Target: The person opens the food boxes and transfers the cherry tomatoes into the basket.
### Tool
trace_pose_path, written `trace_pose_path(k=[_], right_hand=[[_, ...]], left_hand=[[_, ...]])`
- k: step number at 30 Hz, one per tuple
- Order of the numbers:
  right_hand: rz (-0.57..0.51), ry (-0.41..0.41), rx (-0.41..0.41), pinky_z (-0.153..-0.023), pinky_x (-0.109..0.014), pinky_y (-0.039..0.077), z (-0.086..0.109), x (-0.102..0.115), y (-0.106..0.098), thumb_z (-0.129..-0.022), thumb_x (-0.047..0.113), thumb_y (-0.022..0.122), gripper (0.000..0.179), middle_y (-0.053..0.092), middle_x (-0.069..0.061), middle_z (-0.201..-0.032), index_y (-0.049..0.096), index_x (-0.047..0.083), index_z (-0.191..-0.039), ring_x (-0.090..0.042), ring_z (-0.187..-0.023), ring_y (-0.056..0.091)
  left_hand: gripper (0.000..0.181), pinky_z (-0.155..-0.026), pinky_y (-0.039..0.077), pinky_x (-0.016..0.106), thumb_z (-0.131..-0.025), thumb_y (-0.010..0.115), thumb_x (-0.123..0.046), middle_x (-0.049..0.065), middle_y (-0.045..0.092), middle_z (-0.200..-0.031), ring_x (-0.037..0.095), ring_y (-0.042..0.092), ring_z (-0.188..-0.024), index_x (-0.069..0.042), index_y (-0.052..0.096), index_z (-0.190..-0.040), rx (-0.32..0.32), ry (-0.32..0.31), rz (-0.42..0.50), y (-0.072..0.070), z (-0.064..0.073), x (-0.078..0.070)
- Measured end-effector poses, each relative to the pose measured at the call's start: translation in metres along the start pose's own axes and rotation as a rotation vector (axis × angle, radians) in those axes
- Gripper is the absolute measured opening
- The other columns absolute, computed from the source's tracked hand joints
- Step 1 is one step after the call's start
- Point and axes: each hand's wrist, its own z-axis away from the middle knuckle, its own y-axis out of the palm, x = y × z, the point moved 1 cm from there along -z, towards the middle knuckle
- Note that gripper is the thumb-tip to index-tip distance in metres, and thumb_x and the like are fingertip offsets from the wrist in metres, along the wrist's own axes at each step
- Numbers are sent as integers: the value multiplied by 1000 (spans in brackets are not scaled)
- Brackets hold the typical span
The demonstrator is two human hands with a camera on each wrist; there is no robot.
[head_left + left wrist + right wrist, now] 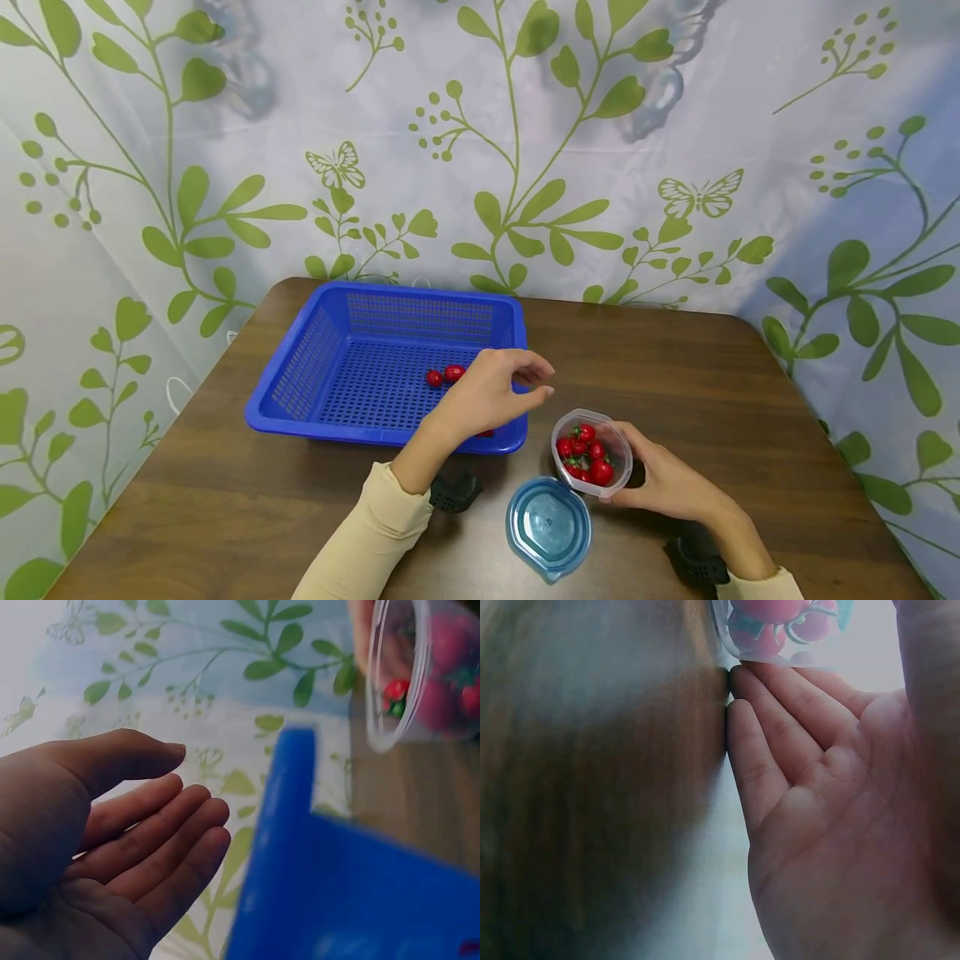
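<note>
Clear tub (618,446) of tomatoes (578,447) held by right grip (673,482); left grip (489,392) empty, loosely curved.

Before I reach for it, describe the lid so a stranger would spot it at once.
Start at the brown table and find the blue basket. Off its near right corner, the right hand holds a clear tub of red tomatoes; the lid lies at the tub's near-left side. It is round, teal and tabbed, unlike the colourless tub and rectangular, deep-blue basket.

No lettering, label, brand, number or sign can be read here.
</note>
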Motion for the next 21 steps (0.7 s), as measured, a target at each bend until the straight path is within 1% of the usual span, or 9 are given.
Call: trace_pose_path(k=[4,7,10,15,21], right_hand=[[-13,-1,4,-106,-29,49,0,0,-1,-76,44,91,88,57,8,-144,42,28,-147,-14,-128,59],[-22,9,16,-106,-29,50,0,0,-1,-77,45,90,88,56,7,-145,41,28,-148,-14,-128,59],[-24,18,28,-105,-30,50,0,-1,-1,-77,45,90,89,56,6,-145,40,28,-148,-15,-128,59],[-36,18,43,-103,-28,51,1,-1,-1,-78,44,89,90,55,4,-146,38,27,-150,-16,-127,59],[-76,19,55,-99,-24,53,2,-1,-1,-80,41,89,87,58,5,-140,38,27,-150,-12,-119,62]], left_hand=[[22,-86,55,18,-94,75,-16,6,77,-108,14,72,-97,-5,74,-113,47,28,-7,12,-1,-8],[23,-88,55,19,-93,76,-15,5,77,-110,15,72,-99,-5,74,-115,78,36,-5,21,-1,-13],[27,-89,55,18,-93,76,-15,5,76,-112,13,72,-101,-5,73,-118,106,56,-25,29,-1,-16],[30,-87,54,14,-93,76,-16,5,77,-113,11,73,-100,-5,73,-122,147,106,-74,42,-1,-18],[29,-82,52,9,-93,75,-16,-1,78,-107,4,71,-96,-6,74,-120,190,152,-124,59,-2,-19]])
